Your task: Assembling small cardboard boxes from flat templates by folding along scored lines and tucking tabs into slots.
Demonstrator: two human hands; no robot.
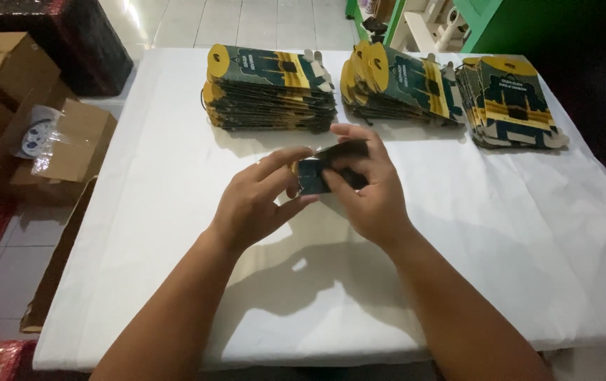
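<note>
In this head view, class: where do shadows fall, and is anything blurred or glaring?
Head view: both hands, left hand and right hand, cast soft shadows toward the near edge of the white table; the folded card they hold is slightly blurred; glare brightens the floor tiles.

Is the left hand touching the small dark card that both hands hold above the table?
Touching. The head view shows the left hand with thumb and fingers closed on the card's left edge.

Cardboard boxes [6, 77], green shelf [486, 17].
</note>
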